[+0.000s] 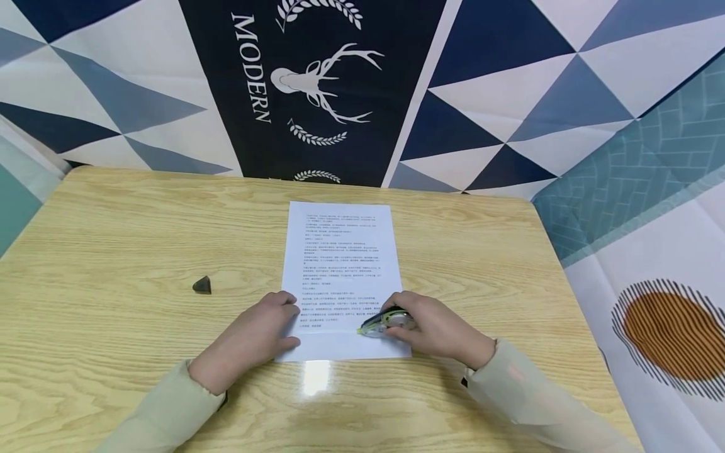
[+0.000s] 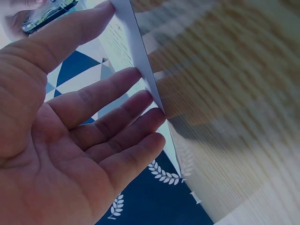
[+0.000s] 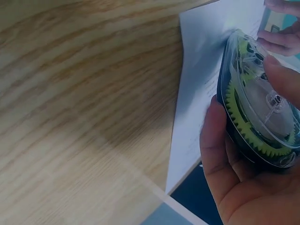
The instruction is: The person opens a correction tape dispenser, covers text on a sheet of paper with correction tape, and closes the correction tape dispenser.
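Observation:
A printed sheet of paper lies on the wooden table, with lines of small text. In the head view, my right hand grips a correction tape dispenser, its tip on the paper near the lowest lines. The right wrist view shows the dispenser's clear casing and green gear wheel between thumb and fingers. A faint strip runs across the paper, left of the tip. My left hand rests on the sheet's lower left edge; in the left wrist view its fingers are spread and loosely extended.
A small dark cap-like piece lies on the table left of the paper. Behind the table's far edge hangs a patterned cloth with a deer head and triangles. Another cloth hangs at the right.

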A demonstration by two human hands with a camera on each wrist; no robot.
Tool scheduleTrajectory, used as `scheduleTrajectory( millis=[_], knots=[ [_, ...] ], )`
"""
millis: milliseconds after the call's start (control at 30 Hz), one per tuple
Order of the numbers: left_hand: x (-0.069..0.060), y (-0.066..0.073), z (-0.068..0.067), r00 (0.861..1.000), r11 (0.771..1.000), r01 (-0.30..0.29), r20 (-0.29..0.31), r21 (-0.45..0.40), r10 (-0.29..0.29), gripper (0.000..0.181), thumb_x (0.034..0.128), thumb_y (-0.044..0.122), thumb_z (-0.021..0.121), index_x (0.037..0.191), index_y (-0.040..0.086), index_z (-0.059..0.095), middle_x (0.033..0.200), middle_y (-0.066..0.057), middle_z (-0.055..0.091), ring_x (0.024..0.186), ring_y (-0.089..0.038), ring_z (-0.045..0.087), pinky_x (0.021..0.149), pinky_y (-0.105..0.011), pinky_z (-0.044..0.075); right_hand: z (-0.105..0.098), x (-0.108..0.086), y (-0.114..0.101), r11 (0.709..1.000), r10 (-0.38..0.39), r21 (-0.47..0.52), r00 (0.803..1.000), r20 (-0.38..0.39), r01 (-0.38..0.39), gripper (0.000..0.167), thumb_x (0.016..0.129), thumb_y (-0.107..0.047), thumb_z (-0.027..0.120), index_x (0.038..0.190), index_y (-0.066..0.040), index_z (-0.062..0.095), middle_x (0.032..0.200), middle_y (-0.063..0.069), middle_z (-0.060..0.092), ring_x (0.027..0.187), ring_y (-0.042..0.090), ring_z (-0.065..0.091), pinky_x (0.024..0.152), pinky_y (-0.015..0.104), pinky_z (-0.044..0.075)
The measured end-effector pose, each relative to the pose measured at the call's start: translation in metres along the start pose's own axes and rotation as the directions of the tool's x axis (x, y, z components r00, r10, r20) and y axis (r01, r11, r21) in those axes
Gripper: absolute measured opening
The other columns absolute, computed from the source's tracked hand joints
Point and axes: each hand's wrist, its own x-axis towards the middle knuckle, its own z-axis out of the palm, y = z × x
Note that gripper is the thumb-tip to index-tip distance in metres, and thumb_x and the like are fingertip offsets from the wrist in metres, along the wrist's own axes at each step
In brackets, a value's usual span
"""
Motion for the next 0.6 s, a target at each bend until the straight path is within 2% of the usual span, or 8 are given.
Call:
scheduleTrajectory(
  millis=[300, 467, 600],
  knots=[
    [0.001, 0.001, 0.000, 1.000, 1.000, -0.008, 0.002, 0.011, 0.008, 0.040, 0.0716, 0.019, 0.079, 0.100, -0.005, 0.066, 0.113, -0.019, 0.060, 0.103, -0.032, 0.057, 0.090, -0.040, 0.049, -0.002, -0.004, 0.005, 1.000, 0.030, -0.001, 0.999, -0.035, -0.030, 0.027, 0.082, -0.027, 0.072, 0.106, -0.020, 0.062, 0.103, -0.004, 0.066, 0.071, 0.003, 0.052, 0.062, 0.017, 0.044],
    [-0.001, 0.001, 0.000, 1.000, 1.000, -0.023, -0.012, 0.011, 0.023, 0.038, 0.0714, 0.019, 0.079, 0.098, -0.005, 0.066, 0.112, -0.020, 0.060, 0.105, -0.033, 0.057, 0.092, -0.041, 0.048, -0.003, -0.008, 0.010, 0.996, 0.065, 0.060, 0.996, -0.058, -0.062, 0.026, 0.081, -0.023, 0.073, 0.105, -0.020, 0.063, 0.103, -0.002, 0.067, 0.075, 0.005, 0.054, 0.063, 0.018, 0.045],
    [-0.003, 0.000, 0.000, 0.999, 0.999, -0.036, -0.035, 0.002, 0.036, 0.035, 0.0735, 0.020, 0.077, 0.098, -0.004, 0.066, 0.113, -0.020, 0.061, 0.107, -0.034, 0.057, 0.094, -0.042, 0.047, -0.004, -0.010, 0.013, 0.991, 0.064, 0.124, 0.995, -0.078, -0.054, 0.026, 0.081, -0.020, 0.073, 0.105, -0.020, 0.062, 0.104, -0.001, 0.067, 0.082, 0.006, 0.058, 0.068, 0.020, 0.048]
  ],
)
